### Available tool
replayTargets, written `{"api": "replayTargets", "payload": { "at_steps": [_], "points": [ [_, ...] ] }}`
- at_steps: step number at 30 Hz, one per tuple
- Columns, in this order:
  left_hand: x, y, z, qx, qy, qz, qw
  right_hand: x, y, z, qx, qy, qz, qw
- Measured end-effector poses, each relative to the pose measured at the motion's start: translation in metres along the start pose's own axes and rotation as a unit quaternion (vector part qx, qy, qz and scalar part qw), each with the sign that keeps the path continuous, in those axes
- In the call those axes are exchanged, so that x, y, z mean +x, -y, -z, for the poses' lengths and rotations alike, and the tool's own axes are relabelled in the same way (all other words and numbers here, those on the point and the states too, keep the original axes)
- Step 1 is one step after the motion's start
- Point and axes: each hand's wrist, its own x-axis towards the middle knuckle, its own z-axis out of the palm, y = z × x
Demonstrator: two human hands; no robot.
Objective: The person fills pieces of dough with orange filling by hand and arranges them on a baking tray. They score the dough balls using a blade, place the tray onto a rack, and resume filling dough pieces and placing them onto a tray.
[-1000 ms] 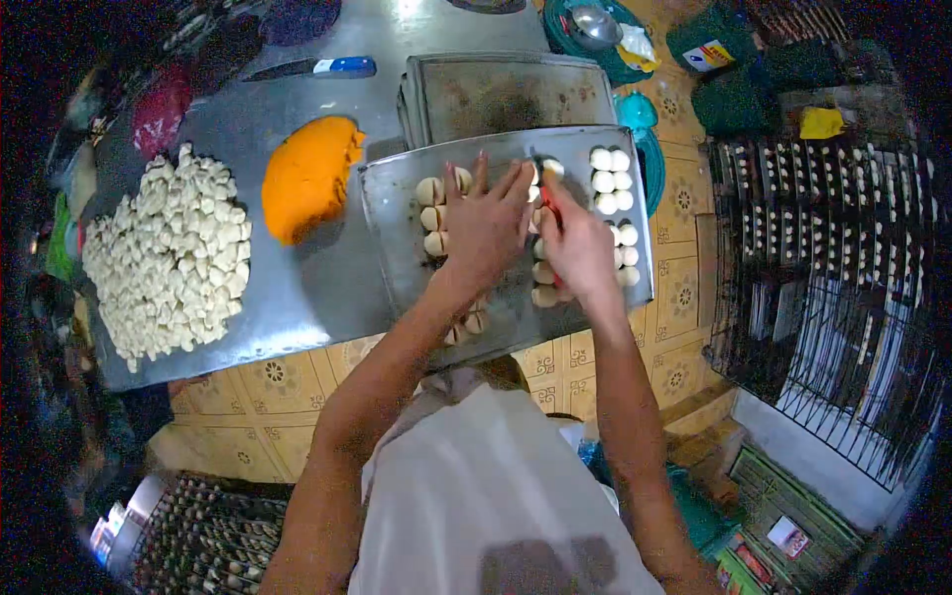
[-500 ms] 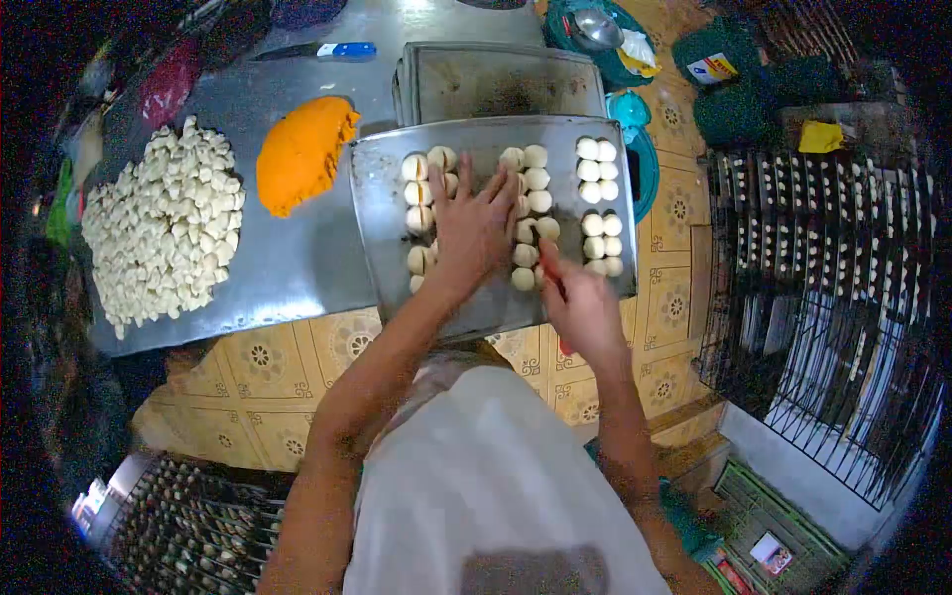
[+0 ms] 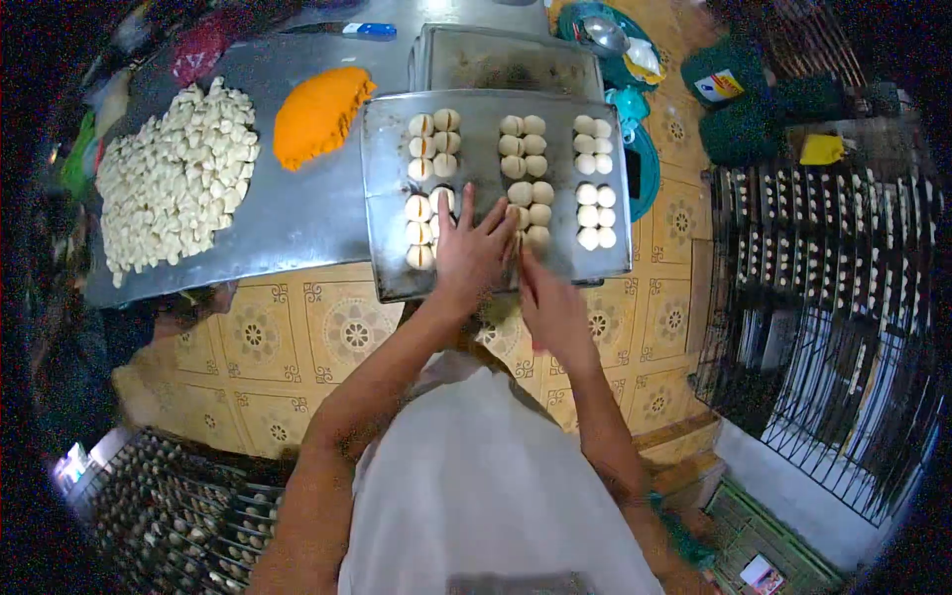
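Note:
Rounded dough pieces sit in paired columns on a metal baking tray (image 3: pixel 390 107). My left hand (image 3: pixel 476 256) lies with fingers spread over the tray, between the left dough pieces (image 3: pixel 420 208) and the middle dough pieces (image 3: pixel 540 192). Its fingertips touch dough on both sides. Slits with orange filling show in the left column. At the lower end of the middle column, my right hand (image 3: pixel 557 315) is closed around a slim red-handled knife (image 3: pixel 538 346), whose blade is mostly hidden. Uncut-looking dough pieces (image 3: pixel 596 216) stand in the right column.
Left of the tray lie an orange filling mound (image 3: pixel 319 117) and a heap of small dough chunks (image 3: pixel 178 183). A blue-handled knife (image 3: pixel 370 30) rests farther back. More trays (image 3: pixel 506 59) are stacked behind. Loaded racks (image 3: pixel 813 238) stand at right, beyond the tiled floor.
Both hands have moved nearer the tray's front edge. My right hand has shifted left and down along the middle column with the knife. The whole view has also shifted, so the tray appears higher.

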Motion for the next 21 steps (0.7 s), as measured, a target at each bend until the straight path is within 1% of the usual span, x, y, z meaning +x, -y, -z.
{"api": "replayTargets", "payload": {
  "at_steps": [1, 2, 5, 6, 9, 10, 13, 14, 17, 21],
  "points": [
    [0.003, 0.001, 0.001, -0.009, 0.0, 0.01, 1.0, -0.012, 0.008, 0.016, -0.022, 0.118, -0.057, 0.991],
    [0.006, 0.003, 0.002, -0.007, -0.006, 0.016, 1.0, -0.006, 0.01, 0.025, -0.025, 0.118, -0.049, 0.991],
    [0.016, 0.009, 0.001, -0.067, 0.0, -0.002, 0.998, 0.011, 0.008, 0.038, -0.025, 0.036, -0.114, 0.992],
    [0.03, 0.011, 0.007, -0.068, 0.005, -0.009, 0.998, 0.024, 0.003, 0.036, -0.022, 0.034, -0.122, 0.992],
    [0.079, 0.024, 0.017, -0.081, -0.054, -0.01, 0.995, 0.092, -0.023, 0.024, 0.003, -0.058, -0.049, 0.997],
    [0.094, 0.029, 0.013, -0.085, -0.05, -0.009, 0.995, 0.113, -0.027, 0.023, 0.001, -0.054, -0.053, 0.997],
    [0.132, 0.037, -0.001, -0.111, -0.094, 0.0, 0.989, 0.162, -0.02, 0.024, -0.002, -0.071, -0.059, 0.996],
    [0.138, 0.038, -0.005, -0.113, -0.092, 0.004, 0.989, 0.168, -0.022, 0.023, -0.003, -0.066, -0.06, 0.996],
    [0.15, 0.043, -0.013, -0.092, -0.064, 0.011, 0.994, 0.178, -0.027, 0.018, -0.051, 0.016, -0.073, 0.996],
    [0.147, 0.037, -0.011, -0.054, -0.053, 0.022, 0.997, 0.159, -0.023, 0.035, -0.006, 0.032, -0.045, 0.998]
  ]
}}
